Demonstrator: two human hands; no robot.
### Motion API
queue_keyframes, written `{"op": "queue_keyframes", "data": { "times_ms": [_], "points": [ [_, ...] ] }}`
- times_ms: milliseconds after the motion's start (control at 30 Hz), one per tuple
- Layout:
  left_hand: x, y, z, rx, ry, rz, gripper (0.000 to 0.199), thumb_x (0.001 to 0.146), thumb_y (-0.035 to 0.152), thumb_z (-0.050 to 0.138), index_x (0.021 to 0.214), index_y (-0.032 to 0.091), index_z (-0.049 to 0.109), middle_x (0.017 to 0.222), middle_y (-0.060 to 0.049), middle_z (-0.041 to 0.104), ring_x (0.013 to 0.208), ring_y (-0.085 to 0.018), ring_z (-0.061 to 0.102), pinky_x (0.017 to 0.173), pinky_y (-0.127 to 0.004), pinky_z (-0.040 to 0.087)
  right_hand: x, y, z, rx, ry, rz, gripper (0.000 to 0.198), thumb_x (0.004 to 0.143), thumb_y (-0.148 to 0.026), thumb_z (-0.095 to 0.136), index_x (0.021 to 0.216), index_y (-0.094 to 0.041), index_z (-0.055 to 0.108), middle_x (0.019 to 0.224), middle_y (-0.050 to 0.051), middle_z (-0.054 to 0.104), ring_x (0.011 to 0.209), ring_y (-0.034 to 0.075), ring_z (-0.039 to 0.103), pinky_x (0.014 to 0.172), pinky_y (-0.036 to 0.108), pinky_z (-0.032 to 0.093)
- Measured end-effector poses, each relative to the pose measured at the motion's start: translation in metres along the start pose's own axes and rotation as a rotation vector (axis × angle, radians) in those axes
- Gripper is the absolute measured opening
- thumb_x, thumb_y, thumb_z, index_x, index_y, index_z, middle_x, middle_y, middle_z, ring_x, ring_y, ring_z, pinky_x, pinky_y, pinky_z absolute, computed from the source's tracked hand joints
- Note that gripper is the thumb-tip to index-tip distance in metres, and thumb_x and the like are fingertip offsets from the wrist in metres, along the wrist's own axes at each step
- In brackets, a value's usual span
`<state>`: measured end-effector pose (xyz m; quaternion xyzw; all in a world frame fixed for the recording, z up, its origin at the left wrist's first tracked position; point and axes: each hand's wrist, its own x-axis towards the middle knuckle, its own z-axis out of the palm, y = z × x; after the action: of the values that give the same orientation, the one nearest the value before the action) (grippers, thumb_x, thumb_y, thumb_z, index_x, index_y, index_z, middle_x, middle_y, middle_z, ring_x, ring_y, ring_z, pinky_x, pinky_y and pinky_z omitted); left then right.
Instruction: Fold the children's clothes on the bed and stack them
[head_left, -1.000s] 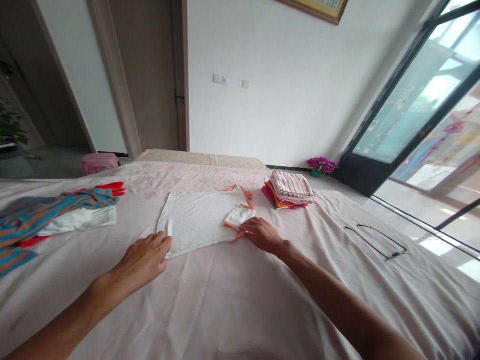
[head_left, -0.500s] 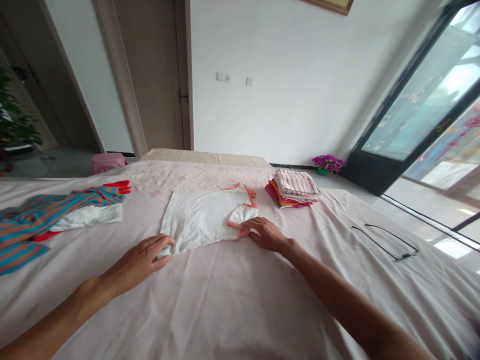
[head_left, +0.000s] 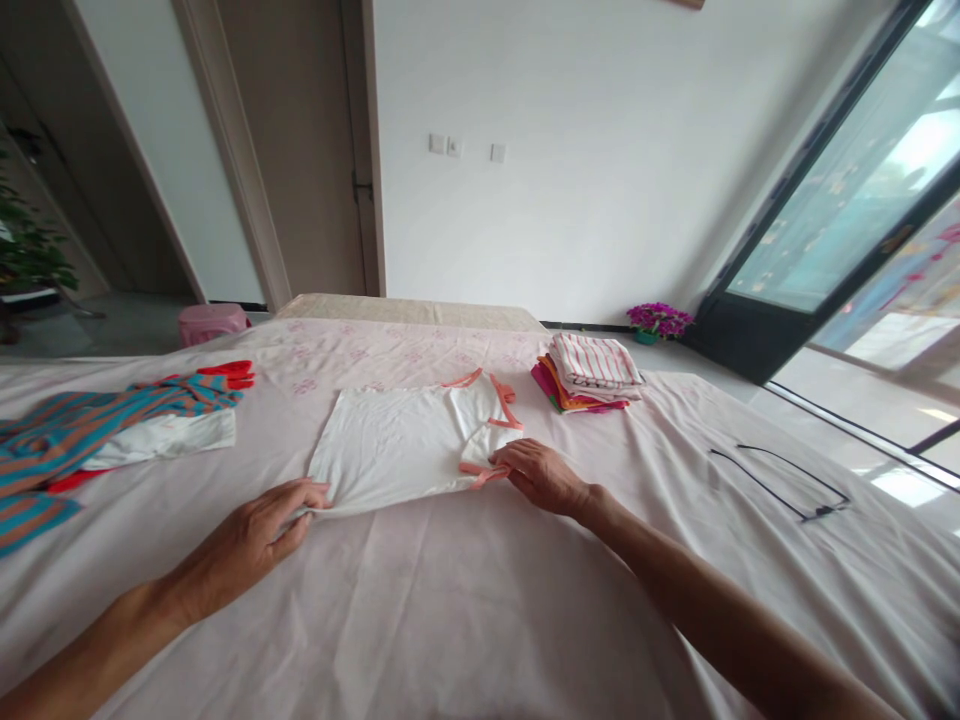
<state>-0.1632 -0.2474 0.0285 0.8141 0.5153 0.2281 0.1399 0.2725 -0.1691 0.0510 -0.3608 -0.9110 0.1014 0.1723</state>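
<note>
A white T-shirt (head_left: 397, 440) with coral trim lies on the pale pink bedsheet (head_left: 450, 610), its neck end toward the right. My left hand (head_left: 274, 525) pinches the near corner of its hem between thumb and fingers. At the near sleeve, my right hand (head_left: 544, 475) grips the coral edge, fingertips partly hidden by the cloth. The near side of the shirt is stretched fairly straight between both hands, while the sleeve is folded over the shirt's shoulder part.
Right of the shirt sits a stack of folded clothes (head_left: 589, 370), a striped one on top. Eyeglasses (head_left: 795, 490) rest farther right. Striped and red clothes (head_left: 112, 420) are heaped at left. A pink stool (head_left: 214, 322) stands beyond the bed.
My left hand has drawn the hem corner to the left, and my right hand has shifted slightly right. The shirt now looks flatter, with fewer wrinkles.
</note>
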Motion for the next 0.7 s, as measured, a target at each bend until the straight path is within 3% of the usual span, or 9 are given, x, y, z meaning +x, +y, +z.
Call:
{"op": "queue_keyframes", "data": {
  "times_ms": [133, 233, 333, 467, 633, 700],
  "points": [
    [0.023, 0.002, -0.005, -0.103, 0.12, -0.251, 0.029, 0.091, 0.048, 0.041, 0.098, 0.024, 0.056, 0.086, 0.001, 0.068, 0.08, -0.017, 0.064, 0.073, -0.024, 0.049, 0.01, -0.004, -0.002, -0.009, 0.071, 0.056, 0.021, 0.096, -0.024, 0.04, 0.102, -0.021, 0.061, 0.098, 0.009, 0.068, 0.093, 0.021, 0.061, 0.088, 0.032, 0.042],
    [0.059, -0.006, -0.004, -0.164, 0.291, -0.363, 0.032, 0.087, 0.047, 0.042, 0.1, 0.022, 0.058, 0.087, 0.001, 0.067, 0.081, -0.018, 0.063, 0.072, -0.025, 0.047, 0.034, 0.002, 0.002, -0.035, 0.143, 0.226, 0.021, 0.1, -0.029, 0.037, 0.098, -0.021, 0.057, 0.088, 0.006, 0.067, 0.081, 0.019, 0.06, 0.076, 0.027, 0.04],
    [0.096, -0.02, 0.0, -0.186, 0.371, -0.469, 0.035, 0.085, 0.045, 0.044, 0.106, 0.022, 0.061, 0.085, -0.001, 0.066, 0.079, -0.019, 0.063, 0.068, -0.026, 0.046, 0.06, 0.011, 0.008, -0.075, 0.192, 0.38, 0.024, 0.102, -0.034, 0.035, 0.099, -0.022, 0.055, 0.085, 0.004, 0.067, 0.076, 0.018, 0.06, 0.068, 0.025, 0.036],
    [0.127, -0.04, 0.01, -0.114, 0.347, -0.582, 0.042, 0.084, 0.046, 0.044, 0.113, 0.02, 0.062, 0.07, 0.0, 0.061, 0.066, -0.02, 0.06, 0.061, -0.027, 0.044, 0.082, 0.024, 0.018, -0.166, 0.182, 0.498, 0.028, 0.102, -0.038, 0.035, 0.102, -0.023, 0.058, 0.092, 0.006, 0.069, 0.08, 0.019, 0.062, 0.067, 0.025, 0.035],
    [0.129, -0.047, 0.017, -0.1, 0.252, -0.603, 0.075, 0.082, 0.06, 0.047, 0.141, 0.013, 0.041, 0.093, -0.008, 0.069, 0.082, -0.024, 0.067, 0.07, -0.03, 0.047, 0.087, 0.039, 0.029, -0.243, 0.111, 0.624, 0.036, 0.102, -0.045, 0.032, 0.105, -0.024, 0.061, 0.093, 0.008, 0.07, 0.081, 0.021, 0.064, 0.068, 0.028, 0.037],
    [0.124, -0.044, 0.017, -0.012, 0.181, -0.568, 0.08, 0.08, 0.054, 0.053, 0.148, 0.016, 0.032, 0.098, -0.008, 0.07, 0.084, -0.025, 0.068, 0.072, -0.03, 0.047, 0.086, 0.042, 0.032, -0.252, 0.108, 0.638, 0.037, 0.101, -0.047, 0.033, 0.109, -0.024, 0.061, 0.096, 0.008, 0.071, 0.084, 0.021, 0.065, 0.07, 0.028, 0.039]
  ]
}}
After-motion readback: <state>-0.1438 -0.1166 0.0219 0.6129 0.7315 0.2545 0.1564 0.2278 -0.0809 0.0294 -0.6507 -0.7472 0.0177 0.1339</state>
